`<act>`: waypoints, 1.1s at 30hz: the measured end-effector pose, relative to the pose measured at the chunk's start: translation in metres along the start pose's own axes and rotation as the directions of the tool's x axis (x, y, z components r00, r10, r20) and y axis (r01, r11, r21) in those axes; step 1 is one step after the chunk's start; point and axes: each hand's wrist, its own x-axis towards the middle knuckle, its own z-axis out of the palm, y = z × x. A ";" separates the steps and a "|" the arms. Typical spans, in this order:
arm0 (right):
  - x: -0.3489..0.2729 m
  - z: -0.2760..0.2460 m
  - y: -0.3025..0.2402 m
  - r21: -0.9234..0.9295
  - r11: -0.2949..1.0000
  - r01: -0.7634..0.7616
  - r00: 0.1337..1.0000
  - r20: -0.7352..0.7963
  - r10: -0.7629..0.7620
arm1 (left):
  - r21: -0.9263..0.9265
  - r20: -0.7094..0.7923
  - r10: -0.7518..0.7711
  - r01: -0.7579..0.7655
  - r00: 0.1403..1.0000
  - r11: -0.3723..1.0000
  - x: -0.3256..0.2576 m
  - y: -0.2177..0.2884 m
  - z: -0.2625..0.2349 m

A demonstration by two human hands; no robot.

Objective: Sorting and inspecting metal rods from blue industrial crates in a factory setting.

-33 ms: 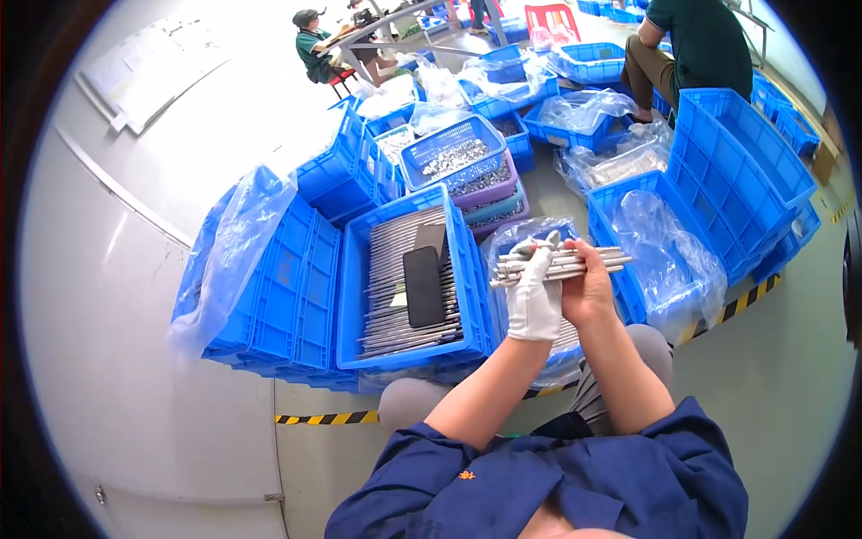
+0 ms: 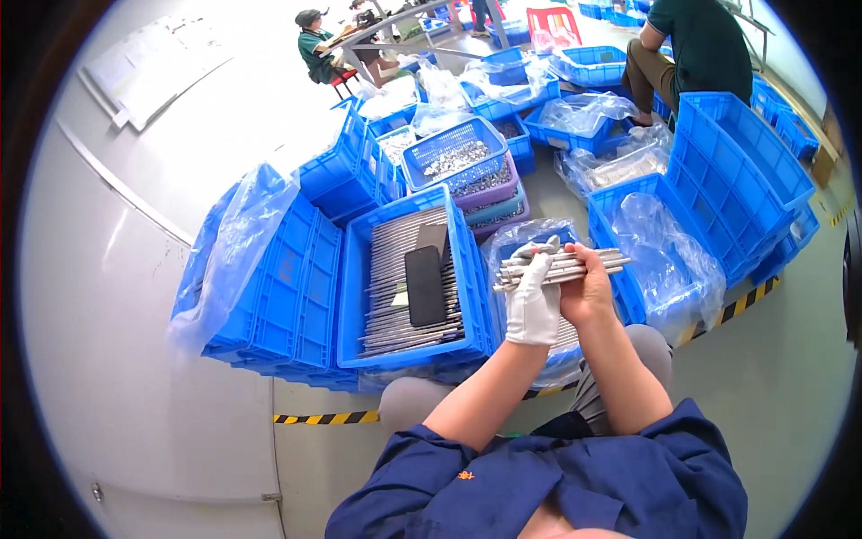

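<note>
A bundle of slim silvery metal rods (image 2: 613, 260) lies crosswise between my hands, above a plastic-lined blue crate. Closed round its left part is my left hand (image 2: 532, 310), in a white glove. Bare, my right hand (image 2: 588, 292) grips the bundle further right, thumb on top. Under my wrists, more metal rods (image 2: 566, 338) show in the crate, partly hidden by my arms. To the left stands another blue crate (image 2: 474, 301) with rows of similar rods (image 2: 386, 269). A black phone (image 2: 424, 287) rests on those rods, overlapping a dark flat piece.
Stacked blue crates (image 2: 269, 278) flank the left side, with more stacked crates (image 2: 736, 180) on the right. Ahead, a blue basket (image 2: 453, 153) holds small metal parts. Clear plastic bags (image 2: 660, 242) drape nearby crates. A seated person (image 2: 705, 49) is at the far right.
</note>
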 end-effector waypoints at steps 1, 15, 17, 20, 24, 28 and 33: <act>0.003 -0.005 -0.002 -0.025 0.999 -0.047 0.999 0.004 0.047 | -0.048 0.026 -0.008 0.009 1.000 0.999 -0.007 0.007 -0.004; -0.026 0.030 0.030 -0.612 0.786 0.089 0.971 0.229 0.069 | -0.027 -0.158 -0.576 0.580 0.802 0.814 -0.043 0.076 -0.048; -0.016 0.029 0.027 -0.698 0.716 -0.003 0.915 0.286 0.283 | 0.055 0.076 -0.758 0.757 0.648 0.652 -0.046 0.091 -0.053; 0.000 0.033 0.036 -0.769 0.638 -0.034 0.776 0.382 0.501 | 0.447 0.118 -0.825 0.713 0.552 0.540 -0.038 0.093 -0.053; 0.015 0.033 0.041 -0.824 0.544 0.160 0.944 0.289 0.161 | 0.602 -0.007 -0.679 0.545 0.734 0.583 -0.031 0.092 -0.045; 0.048 0.019 -0.003 -0.639 0.769 0.024 0.991 0.119 0.068 | 0.537 -0.100 -0.604 0.554 0.791 0.636 -0.024 0.096 -0.062; 0.056 -0.009 0.008 -0.854 0.491 -0.171 0.917 0.045 0.397 | 0.756 -0.137 -0.491 0.411 0.860 0.510 -0.001 0.111 -0.069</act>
